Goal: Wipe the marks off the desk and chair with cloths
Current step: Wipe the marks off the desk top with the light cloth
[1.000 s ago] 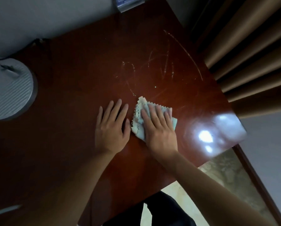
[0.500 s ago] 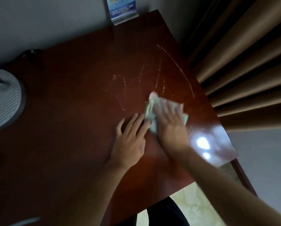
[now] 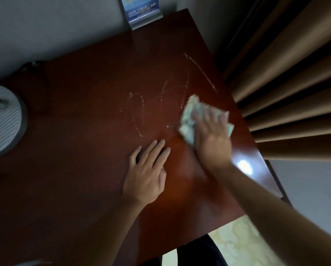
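A dark red wooden desk (image 3: 74, 116) fills the view. Pale scribbled marks (image 3: 137, 110) run across its middle, and a long streak (image 3: 199, 71) slants toward the right edge. My right hand (image 3: 210, 139) presses flat on a crumpled pale cloth (image 3: 188, 118), blurred with motion, at the right end of the marks. My left hand (image 3: 147, 175) rests flat on the desk with fingers spread, below the marks and holding nothing. No chair is in view.
A round ribbed grey lamp base (image 3: 1, 120) sits at the desk's left edge. A blue card stand (image 3: 141, 10) stands at the back against the wall. Brown curtain folds (image 3: 295, 83) hang right of the desk. Pale patterned floor (image 3: 237, 244) shows below the front edge.
My right hand has slid the cloth forward and to the right, up to the scribbled marks. My left hand has shifted right on the desk and stays flat.
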A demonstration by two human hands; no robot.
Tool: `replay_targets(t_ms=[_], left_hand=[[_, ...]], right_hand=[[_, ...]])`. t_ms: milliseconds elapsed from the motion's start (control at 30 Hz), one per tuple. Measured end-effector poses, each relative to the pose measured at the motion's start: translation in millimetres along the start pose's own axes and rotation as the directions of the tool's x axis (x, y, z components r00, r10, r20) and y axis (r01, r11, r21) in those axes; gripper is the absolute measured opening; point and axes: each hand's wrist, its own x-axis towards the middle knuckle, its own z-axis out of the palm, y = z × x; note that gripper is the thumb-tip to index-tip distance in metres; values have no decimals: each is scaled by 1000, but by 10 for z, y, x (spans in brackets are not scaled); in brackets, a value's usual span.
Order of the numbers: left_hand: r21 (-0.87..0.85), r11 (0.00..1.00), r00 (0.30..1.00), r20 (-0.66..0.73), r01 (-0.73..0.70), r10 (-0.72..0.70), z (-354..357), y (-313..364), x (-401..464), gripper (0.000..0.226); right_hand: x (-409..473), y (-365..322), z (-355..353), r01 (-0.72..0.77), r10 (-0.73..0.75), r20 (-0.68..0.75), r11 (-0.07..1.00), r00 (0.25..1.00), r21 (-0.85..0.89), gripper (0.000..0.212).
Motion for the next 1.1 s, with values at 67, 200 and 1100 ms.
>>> replay_targets(t_ms=[67,200,1100], left_hand=[[0,1000,1000,6,6,-6,-1,7,2,49],[-10,1000,1000,-8,13,-13,-30,21,7,49],[-41,844,836,-122,535,-536,-390,-1287,583,53]], right_hand=[[351,284,-66,-204,204,-21,979,979,-25,45],[124,-29,-8,-252,252,-33,968,967,-15,46],[1235,-1040,157,448,-433,236,894,870,-12,51]])
